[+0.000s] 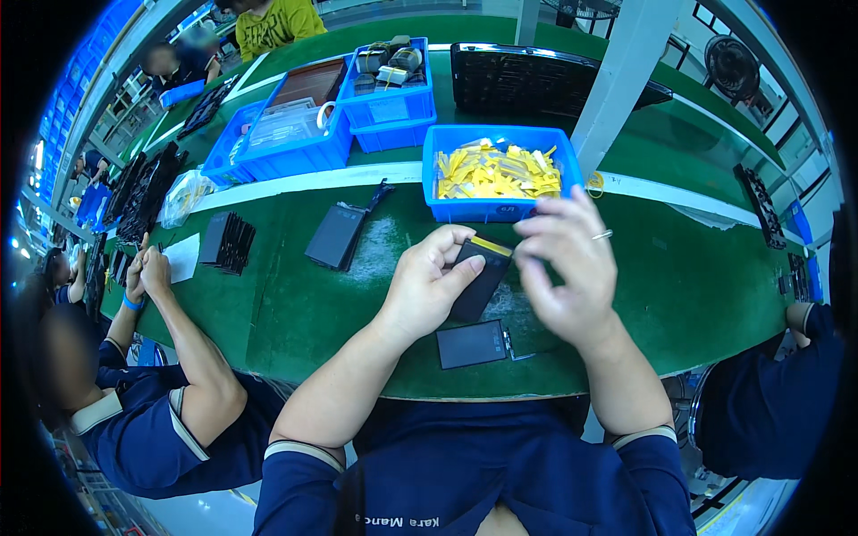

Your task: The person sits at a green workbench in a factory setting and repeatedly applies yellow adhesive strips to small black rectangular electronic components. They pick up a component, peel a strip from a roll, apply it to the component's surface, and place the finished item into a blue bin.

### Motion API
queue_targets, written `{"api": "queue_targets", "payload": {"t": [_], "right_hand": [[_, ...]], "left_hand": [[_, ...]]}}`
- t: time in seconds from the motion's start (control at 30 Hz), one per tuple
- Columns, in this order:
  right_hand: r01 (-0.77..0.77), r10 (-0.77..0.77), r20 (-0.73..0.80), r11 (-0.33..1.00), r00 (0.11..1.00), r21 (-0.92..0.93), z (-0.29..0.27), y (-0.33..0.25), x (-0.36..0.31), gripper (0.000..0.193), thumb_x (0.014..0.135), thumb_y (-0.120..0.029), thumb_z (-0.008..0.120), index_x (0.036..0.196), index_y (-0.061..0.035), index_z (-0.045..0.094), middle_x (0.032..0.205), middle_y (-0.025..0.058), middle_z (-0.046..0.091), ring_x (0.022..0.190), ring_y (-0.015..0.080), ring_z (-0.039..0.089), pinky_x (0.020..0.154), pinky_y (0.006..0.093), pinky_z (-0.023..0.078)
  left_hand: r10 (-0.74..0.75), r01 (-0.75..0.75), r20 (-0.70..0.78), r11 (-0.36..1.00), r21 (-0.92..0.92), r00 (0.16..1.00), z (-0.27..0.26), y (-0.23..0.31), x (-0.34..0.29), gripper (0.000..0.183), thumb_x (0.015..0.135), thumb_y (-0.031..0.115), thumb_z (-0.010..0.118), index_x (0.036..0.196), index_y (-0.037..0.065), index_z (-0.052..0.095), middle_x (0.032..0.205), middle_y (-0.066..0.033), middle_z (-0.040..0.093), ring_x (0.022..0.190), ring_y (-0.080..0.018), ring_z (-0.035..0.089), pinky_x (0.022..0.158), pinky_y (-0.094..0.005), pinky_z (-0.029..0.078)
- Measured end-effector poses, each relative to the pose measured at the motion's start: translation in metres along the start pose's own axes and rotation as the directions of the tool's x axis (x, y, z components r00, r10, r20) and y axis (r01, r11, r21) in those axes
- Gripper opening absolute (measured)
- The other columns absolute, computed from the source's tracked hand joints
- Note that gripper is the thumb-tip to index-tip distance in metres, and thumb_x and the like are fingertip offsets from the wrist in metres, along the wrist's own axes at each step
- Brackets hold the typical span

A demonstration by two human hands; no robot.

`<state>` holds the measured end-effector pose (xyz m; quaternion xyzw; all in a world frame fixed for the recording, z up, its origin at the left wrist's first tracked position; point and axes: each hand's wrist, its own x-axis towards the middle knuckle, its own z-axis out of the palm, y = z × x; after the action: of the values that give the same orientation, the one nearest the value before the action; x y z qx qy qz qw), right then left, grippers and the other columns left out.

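Observation:
My left hand (432,275) is closed around a flat black rectangular pack (483,284), with the thumb on its face. A yellow strip (491,247) runs along the pack's top edge. Just right of it, my right hand (572,268) is raised and motion-blurred, its fingers apart and nothing visible in them. Below lies another black pack (471,345) with a small lead at its right end. Beyond my hands stands a blue bin (487,211) full of yellow pieces. A stack of black packs (336,236) rests left of my left hand.
Several black packs (227,243) stand in a row farther left, beside a white paper (183,258). Blue bins (304,156) line the back. A grey post (626,80) rises behind the yellow pieces. A co-worker's hands (147,272) are at the left; another person sits at the right.

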<state>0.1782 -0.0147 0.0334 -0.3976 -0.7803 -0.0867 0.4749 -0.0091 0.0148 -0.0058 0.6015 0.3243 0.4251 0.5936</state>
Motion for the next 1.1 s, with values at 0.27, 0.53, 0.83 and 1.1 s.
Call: {"api": "queue_targets", "payload": {"t": [0.27, 0.53, 0.83, 1.1], "right_hand": [[-0.011, 0.01, 0.018, 1.0, 1.0, 0.013, 0.013, -0.008, -0.005, 0.019, 0.064, -0.001, 0.073, 0.078, -0.005, 0.062, 0.094, 0.0067, 0.065, 0.103, 0.0296, 0.06, 0.103, 0.0562, 0.035], [0.037, -0.037, 0.079, 0.999, 0.996, 0.004, 0.0, -0.009, 0.004, 0.018, 0.062, -0.001, 0.071, 0.078, -0.0039, 0.062, 0.082, 0.0071, 0.058, 0.091, 0.0279, 0.059, 0.101, 0.0543, 0.038], [0.095, -0.099, -0.021, 0.988, 0.995, -0.126, 0.011, -0.01, -0.006, 0.025, 0.064, 0.001, 0.068, 0.088, -0.003, 0.068, 0.079, 0.005, 0.057, 0.08, 0.0233, 0.057, 0.09, 0.0464, 0.045], [0.046, -0.048, -0.029, 0.996, 0.998, -0.071, 0.014, -0.009, -0.007, 0.022, 0.064, 0.002, 0.07, 0.086, -0.0035, 0.067, 0.077, 0.0059, 0.057, 0.077, 0.0246, 0.057, 0.081, 0.0426, 0.046]], "left_hand": [[0.132, -0.13, -0.015, 0.986, 0.101, 0.991, -0.001, 0.0, -0.003, 0.025, 0.09, 0.002, 0.059, 0.113, 0.0, 0.05, 0.097, -0.007, 0.067, 0.088, -0.0085, 0.061, 0.077, -0.0241, 0.048], [0.102, -0.101, 0.007, 0.972, 0.212, 0.995, 0.004, 0.014, -0.008, 0.026, 0.091, 0.002, 0.058, 0.116, 0.001, 0.051, 0.098, -0.0037, 0.066, 0.088, -0.007, 0.059, 0.076, -0.0213, 0.045], [0.04, -0.039, -0.01, 0.997, 0.062, 0.999, 0.004, 0.005, -0.008, 0.025, 0.09, 0.0, 0.058, 0.114, -0.001, 0.051, 0.1, -0.0046, 0.064, 0.089, -0.0057, 0.057, 0.077, -0.0211, 0.045], [0.09, -0.084, -0.051, 0.99, 0.116, 0.995, 0.01, 0.004, -0.009, 0.026, 0.089, 0.002, 0.06, 0.114, -0.002, 0.052, 0.096, -0.0049, 0.066, 0.086, -0.006, 0.059, 0.075, -0.0218, 0.047]]}}
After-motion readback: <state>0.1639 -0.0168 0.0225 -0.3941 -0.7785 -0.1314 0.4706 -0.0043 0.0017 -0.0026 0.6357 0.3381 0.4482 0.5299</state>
